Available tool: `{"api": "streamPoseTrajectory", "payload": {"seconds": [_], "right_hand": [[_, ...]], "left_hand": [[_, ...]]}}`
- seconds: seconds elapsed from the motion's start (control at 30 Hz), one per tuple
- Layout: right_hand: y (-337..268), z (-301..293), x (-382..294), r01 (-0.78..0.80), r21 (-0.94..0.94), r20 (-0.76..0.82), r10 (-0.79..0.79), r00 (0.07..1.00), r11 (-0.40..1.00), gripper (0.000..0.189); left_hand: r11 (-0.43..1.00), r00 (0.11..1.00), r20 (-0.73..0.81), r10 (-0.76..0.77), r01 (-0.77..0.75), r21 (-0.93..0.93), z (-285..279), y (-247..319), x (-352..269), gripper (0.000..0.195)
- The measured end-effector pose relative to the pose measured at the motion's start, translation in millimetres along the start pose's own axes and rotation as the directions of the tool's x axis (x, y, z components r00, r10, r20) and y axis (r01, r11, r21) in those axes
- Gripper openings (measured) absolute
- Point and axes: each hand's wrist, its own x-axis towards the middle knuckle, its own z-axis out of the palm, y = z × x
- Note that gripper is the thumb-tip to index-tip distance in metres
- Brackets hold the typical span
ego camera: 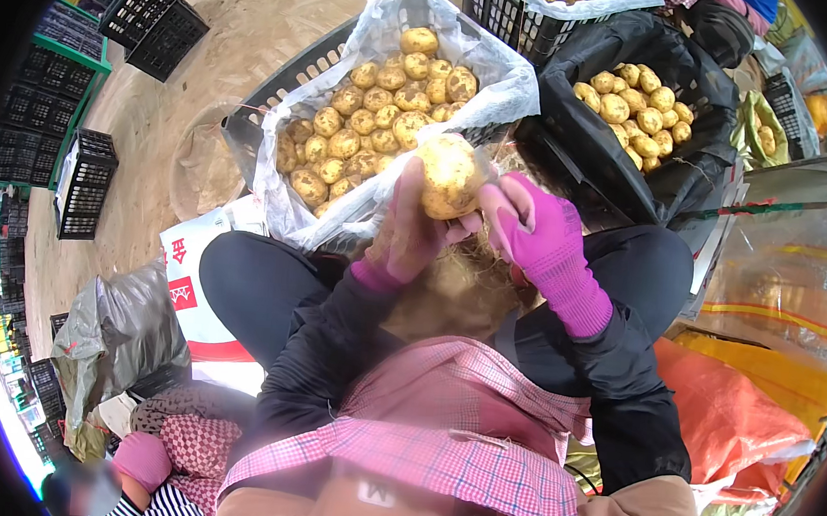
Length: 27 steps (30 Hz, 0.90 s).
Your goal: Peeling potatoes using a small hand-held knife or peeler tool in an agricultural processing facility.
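My left hand (415,233), in a soiled pink glove, holds a large potato (450,176) up over the near edge of a lined crate. My right hand (531,227), in a pink knit glove, is beside the potato with its fingers curled; its fingertips appear to pinch something thin and pale at the potato's right side, too small to name. Beyond my hands stands a black plastic crate with a white liner (515,85), holding many potatoes (387,119). To its right, a crate with a black liner (713,135) holds smaller-looking potatoes (636,112).
Another black crate (498,19) with potatoes stands at the top. Stacked black crates (153,24) are at upper left. A grey plastic sack (121,331) and a person (148,459) are at lower left. Another person (721,28) is at upper right. Red sacking (726,416) lies at right.
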Motion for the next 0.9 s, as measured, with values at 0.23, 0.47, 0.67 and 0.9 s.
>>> {"api": "streamPoseTrajectory", "payload": {"seconds": [0.23,0.47,0.67,0.9], "right_hand": [[-2.9,7.9,0.4,0.003,0.078,0.097,-0.01,0.995,0.997,0.018],[-23.1,-0.5,5.8,-0.554,0.456,0.335,0.443,0.832,0.696,0.022],[-25.4,-6.2,6.6,-0.486,0.55,0.303,0.38,0.874,0.679,0.021],[-2.1,-1.9,3.4,-0.137,0.256,0.201,0.086,0.976,0.957,0.015]], "left_hand": [[0.991,0.994,-0.099,0.052,-0.04,0.125,-2.7,-2.6,7.0,0.041],[0.983,0.965,-0.203,0.167,-0.147,0.108,5.5,-4.6,-2.3,0.038],[0.889,0.951,-0.026,0.309,-0.279,0.363,-13.6,-17.3,-7.1,0.044],[0.871,0.963,0.047,0.264,-0.259,0.418,-24.0,-28.8,-5.6,0.044]]}}
